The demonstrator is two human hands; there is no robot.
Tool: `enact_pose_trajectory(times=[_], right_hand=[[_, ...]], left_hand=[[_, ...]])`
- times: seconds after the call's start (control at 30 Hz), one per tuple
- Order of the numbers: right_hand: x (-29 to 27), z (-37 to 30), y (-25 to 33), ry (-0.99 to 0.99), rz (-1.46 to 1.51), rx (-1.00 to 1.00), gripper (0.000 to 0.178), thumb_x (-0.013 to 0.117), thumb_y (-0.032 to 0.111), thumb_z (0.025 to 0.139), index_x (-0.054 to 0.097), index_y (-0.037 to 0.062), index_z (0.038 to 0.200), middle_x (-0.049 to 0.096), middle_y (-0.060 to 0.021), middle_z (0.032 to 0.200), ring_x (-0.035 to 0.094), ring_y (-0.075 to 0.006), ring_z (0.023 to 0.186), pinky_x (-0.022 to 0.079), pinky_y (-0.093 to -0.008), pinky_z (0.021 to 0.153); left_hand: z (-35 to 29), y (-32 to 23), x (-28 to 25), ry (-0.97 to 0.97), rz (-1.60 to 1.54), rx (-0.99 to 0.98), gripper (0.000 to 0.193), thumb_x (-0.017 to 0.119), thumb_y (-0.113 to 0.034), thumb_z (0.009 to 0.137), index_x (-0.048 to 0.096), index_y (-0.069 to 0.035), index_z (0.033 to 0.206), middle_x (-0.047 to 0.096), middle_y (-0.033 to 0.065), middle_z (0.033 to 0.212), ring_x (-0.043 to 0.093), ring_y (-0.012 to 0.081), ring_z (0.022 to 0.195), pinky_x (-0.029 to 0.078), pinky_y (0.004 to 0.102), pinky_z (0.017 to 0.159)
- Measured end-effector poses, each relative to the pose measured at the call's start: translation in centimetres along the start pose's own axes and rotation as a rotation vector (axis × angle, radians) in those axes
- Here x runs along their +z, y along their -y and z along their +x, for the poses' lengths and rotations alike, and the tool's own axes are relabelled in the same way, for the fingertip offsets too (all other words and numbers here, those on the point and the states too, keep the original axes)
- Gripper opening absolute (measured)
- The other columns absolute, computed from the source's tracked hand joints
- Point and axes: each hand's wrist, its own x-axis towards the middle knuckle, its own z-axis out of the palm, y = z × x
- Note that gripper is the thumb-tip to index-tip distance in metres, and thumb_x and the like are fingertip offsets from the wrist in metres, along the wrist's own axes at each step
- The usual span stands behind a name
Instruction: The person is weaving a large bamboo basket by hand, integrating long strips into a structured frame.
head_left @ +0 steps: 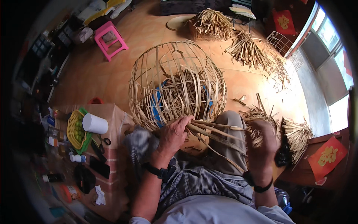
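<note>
An openwork basket (135,76) of thin pale strips stands between my knees, its large round frame reaching away from me. Through its gaps show a heap of dry strips (182,87) and something blue (156,102). At the near side of the basket, my left hand (174,135) is closed around a bundle of long, flat dry strips (220,139). The loose ends fan out to the right across my thigh. My right hand (262,143) is by those ends, smeared by motion, so its fingers cannot be read.
Piles of dry strips (244,48) lie at the back right, and another bundle (297,136) is by my right knee. A pink stool (110,39) stands back left. The table (112,119) at my left bears a yellow basket (71,130) of green fruit and a white cylinder (95,123).
</note>
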Motion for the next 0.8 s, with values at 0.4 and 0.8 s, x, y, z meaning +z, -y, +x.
enact_pose_trajectory(times=[0.4, 0.8], right_hand=[[8.4, -4.0, 0.4, 0.832, 0.064, 0.078, 0.016, 0.067, 0.013, 0.102, 0.057, 0.0006, 0.101, 0.068, -0.0182, 0.076, 0.071, -0.0405, 0.070, 0.052, -0.0521, 0.062], [4.7, -1.4, -4.4, 0.479, 1.177, 0.737, 0.025, 0.067, 0.019, 0.111, 0.062, 0.0044, 0.131, 0.070, -0.0071, 0.092, 0.070, -0.0177, 0.080, 0.060, -0.0339, 0.075]], left_hand=[[0.4, 0.6, 0.4, -0.021, 0.035, 0.062, 0.062, 0.086, 0.002, 0.078, 0.067, -0.012, 0.136, 0.077, 0.0116, 0.119, 0.075, 0.0346, 0.110, 0.061, 0.0429, 0.094], [1.8, -0.3, 1.0, -0.111, -0.105, -0.035, 0.026, 0.087, -0.015, 0.088, 0.077, -0.008, 0.111, 0.079, 0.0115, 0.097, 0.078, 0.0310, 0.091, 0.059, 0.0392, 0.076]])
